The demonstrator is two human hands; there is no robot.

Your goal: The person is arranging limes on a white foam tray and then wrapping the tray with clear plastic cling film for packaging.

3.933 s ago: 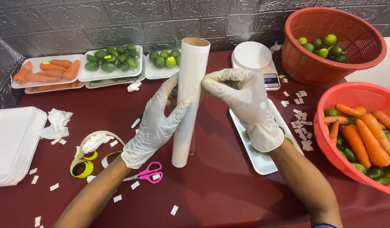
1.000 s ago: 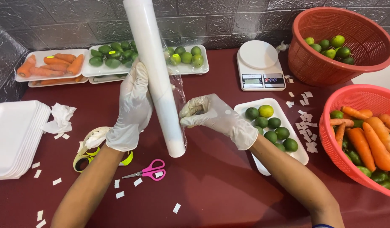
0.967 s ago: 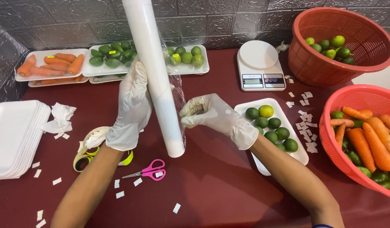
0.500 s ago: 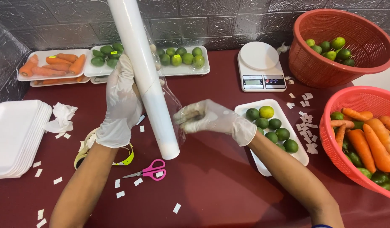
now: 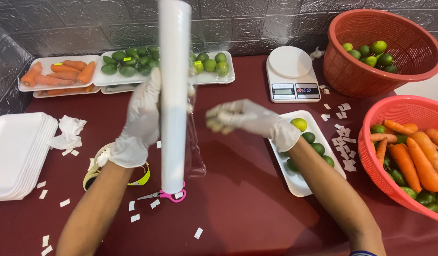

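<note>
Over the dark red desk (image 5: 257, 199), two gloved hands work a tall white roll of clear plastic wrap (image 5: 174, 95).

Left hand (image 5: 138, 121), its grip closed around the upright roll's middle, stands it on end just above the pink-handled scissors (image 5: 164, 195); right hand (image 5: 242, 118), grip pinched narrow on the loose film edge (image 5: 196, 142), draws it sideways away from the roll. Just right of that pinch lies a white foam tray of green limes (image 5: 304, 151), judged not yet covered. Beyond the left grip sit filled trays of carrots (image 5: 58, 73) and limes (image 5: 133, 61), seemingly finished. Far right, red baskets (image 5: 408, 114) hold more produce, so much wrapping appears left.
</note>
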